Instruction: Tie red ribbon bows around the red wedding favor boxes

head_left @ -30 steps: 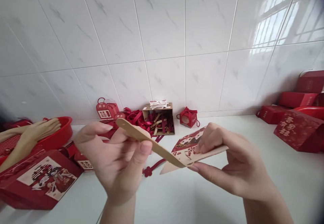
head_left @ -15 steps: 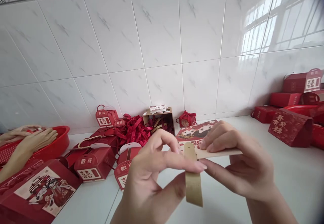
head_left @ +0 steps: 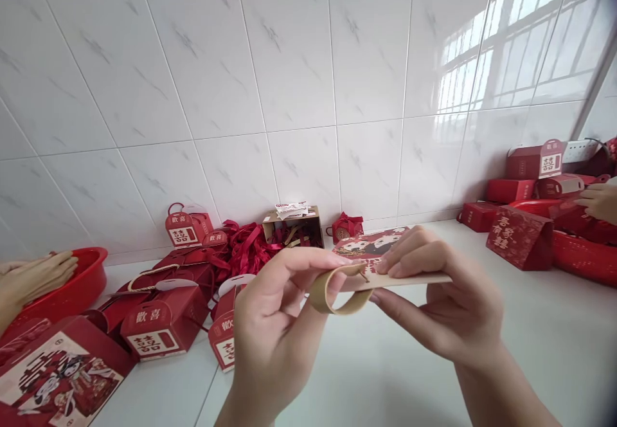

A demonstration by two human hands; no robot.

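Observation:
My left hand (head_left: 277, 327) pinches a tan strap (head_left: 318, 293), now curled into a loop, its end held at the edge of a printed card piece (head_left: 359, 247). Thin fastener prongs seem to show where strap and card meet. The card piece is red and cream with cartoon figures, seen nearly edge-on. My right hand (head_left: 450, 298) grips it, fingers on top and thumb beneath. Both hands are close together above the table, and the fingers hide part of the joint.
Red gift boxes (head_left: 164, 321) and red ribbons (head_left: 245, 247) lie left, beside a small carton (head_left: 313, 224) of straps. A red basket (head_left: 91, 276) with another person's hands (head_left: 41, 279) stands far left. More boxes (head_left: 520, 237) and a red basket (head_left: 583, 256) are right, near another hand (head_left: 600, 202).
The tan strap hung down from my left hand; now it is bent into a loop against the card piece. The view has turned right, bringing another person's hand in at the right edge.

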